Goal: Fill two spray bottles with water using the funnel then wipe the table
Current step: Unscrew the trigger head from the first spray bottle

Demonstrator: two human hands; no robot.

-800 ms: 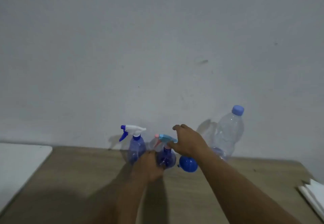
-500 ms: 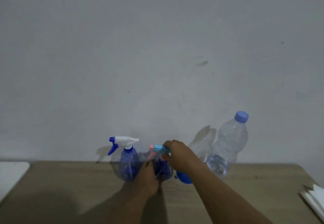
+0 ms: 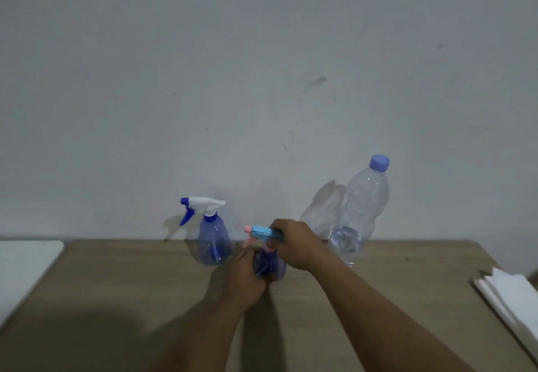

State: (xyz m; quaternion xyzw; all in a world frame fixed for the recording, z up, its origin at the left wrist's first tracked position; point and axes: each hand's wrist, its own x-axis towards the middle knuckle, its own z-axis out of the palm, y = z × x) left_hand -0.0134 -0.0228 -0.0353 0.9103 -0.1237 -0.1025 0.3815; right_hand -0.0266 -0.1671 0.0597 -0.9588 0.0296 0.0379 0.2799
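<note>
Two small blue spray bottles stand near the back of the wooden table (image 3: 116,299). The left bottle (image 3: 214,240) has a white and blue trigger head. My left hand (image 3: 247,278) grips the body of the second spray bottle (image 3: 269,265), which has a light blue and pink head. My right hand (image 3: 297,245) is curled over that spray head (image 3: 262,231). A clear water bottle (image 3: 361,211) with a blue cap stands to the right, close to the wall. The blue funnel is hidden behind my right hand.
A stack of white tissues (image 3: 512,296) lies at the table's right edge. A white surface (image 3: 23,269) adjoins the table on the left. A plain grey wall (image 3: 262,80) rises directly behind the bottles.
My right hand came down from above the light blue spray head and closed around it. The camera tilted, so the funnel slipped out of sight behind that hand.
</note>
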